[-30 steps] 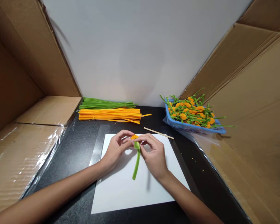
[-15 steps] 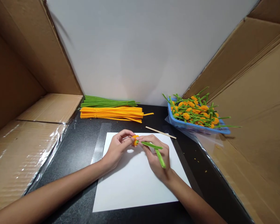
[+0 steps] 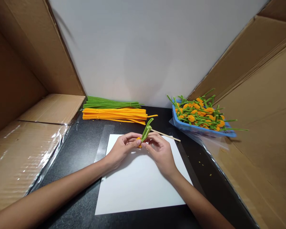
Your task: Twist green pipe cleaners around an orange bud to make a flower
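Note:
My left hand [image 3: 121, 149] and my right hand [image 3: 160, 155] meet above a white sheet of paper [image 3: 143, 187]. Between their fingers is a small orange pipe-cleaner flower head [image 3: 139, 142], mostly hidden by the fingertips. A green pipe-cleaner stem [image 3: 146, 130] rises from it, bent double and pointing away from me. My left fingers pinch the orange part, and my right fingers hold the stem near its base.
A bundle of green pipe cleaners [image 3: 111, 104] lies beside a bundle of orange ones [image 3: 115, 114] at the back. A blue tray [image 3: 195, 128] of finished pipe-cleaner flowers stands at the right. A wooden stick [image 3: 166, 135] lies by the paper. Cardboard walls flank the black table [image 3: 209, 152].
The green stem has swung from pointing right and toward me to pointing up and away, and it looks folded shorter. My hands have drawn closer together around the flower head.

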A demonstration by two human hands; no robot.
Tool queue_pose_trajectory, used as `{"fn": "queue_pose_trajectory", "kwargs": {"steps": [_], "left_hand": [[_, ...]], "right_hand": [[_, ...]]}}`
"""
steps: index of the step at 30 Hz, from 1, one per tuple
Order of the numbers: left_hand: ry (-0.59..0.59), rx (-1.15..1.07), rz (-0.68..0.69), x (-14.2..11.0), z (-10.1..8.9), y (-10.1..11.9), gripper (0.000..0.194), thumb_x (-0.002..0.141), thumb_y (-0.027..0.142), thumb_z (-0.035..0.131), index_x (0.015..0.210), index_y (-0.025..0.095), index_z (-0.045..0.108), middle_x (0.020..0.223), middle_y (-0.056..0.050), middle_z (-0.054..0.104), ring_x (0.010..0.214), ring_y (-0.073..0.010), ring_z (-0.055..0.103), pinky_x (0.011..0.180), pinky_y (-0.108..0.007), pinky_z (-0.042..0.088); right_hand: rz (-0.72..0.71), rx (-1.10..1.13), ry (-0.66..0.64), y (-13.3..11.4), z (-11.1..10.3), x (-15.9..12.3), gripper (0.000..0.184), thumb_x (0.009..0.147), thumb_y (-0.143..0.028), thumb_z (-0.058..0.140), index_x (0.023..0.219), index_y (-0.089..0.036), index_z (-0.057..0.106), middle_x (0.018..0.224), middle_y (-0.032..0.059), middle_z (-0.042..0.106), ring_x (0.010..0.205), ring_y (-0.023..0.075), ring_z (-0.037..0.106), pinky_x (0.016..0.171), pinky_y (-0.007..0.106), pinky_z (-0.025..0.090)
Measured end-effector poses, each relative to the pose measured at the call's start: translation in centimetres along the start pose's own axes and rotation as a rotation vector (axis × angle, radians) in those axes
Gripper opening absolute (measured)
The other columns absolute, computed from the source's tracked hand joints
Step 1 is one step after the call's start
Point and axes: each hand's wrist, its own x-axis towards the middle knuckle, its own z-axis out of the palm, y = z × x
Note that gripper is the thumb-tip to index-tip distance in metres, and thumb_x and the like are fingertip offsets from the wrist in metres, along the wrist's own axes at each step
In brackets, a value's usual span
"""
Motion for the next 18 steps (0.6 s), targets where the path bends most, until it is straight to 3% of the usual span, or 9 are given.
{"fn": "queue_pose_trajectory", "kwargs": {"steps": [9, 18], "left_hand": [[0.091, 0.031, 0.005, -0.29, 0.28, -0.13, 0.029, 0.074, 0.032, 0.080, 0.094, 0.015, 0.067, 0.086, -0.005, 0.071, 0.078, -0.0150, 0.065, 0.074, -0.025, 0.049], [0.079, 0.113, 0.105, -0.42, 0.32, -0.29, 0.023, 0.078, 0.031, 0.077, 0.094, 0.018, 0.067, 0.091, -0.003, 0.069, 0.081, -0.0131, 0.064, 0.077, -0.024, 0.049]], "right_hand": [[0.116, 0.118, 0.029, 0.72, 0.04, 0.22, 0.018, 0.079, -0.038, 0.074, 0.077, -0.020, 0.072, 0.086, 0.0048, 0.065, 0.080, 0.0179, 0.063, 0.072, 0.029, 0.052], [0.041, 0.056, 0.070, 0.27, 0.66, -0.63, 0.010, 0.086, -0.029, 0.067, 0.084, -0.021, 0.073, 0.093, 0.0054, 0.063, 0.085, 0.0175, 0.060, 0.074, 0.028, 0.049]]}}
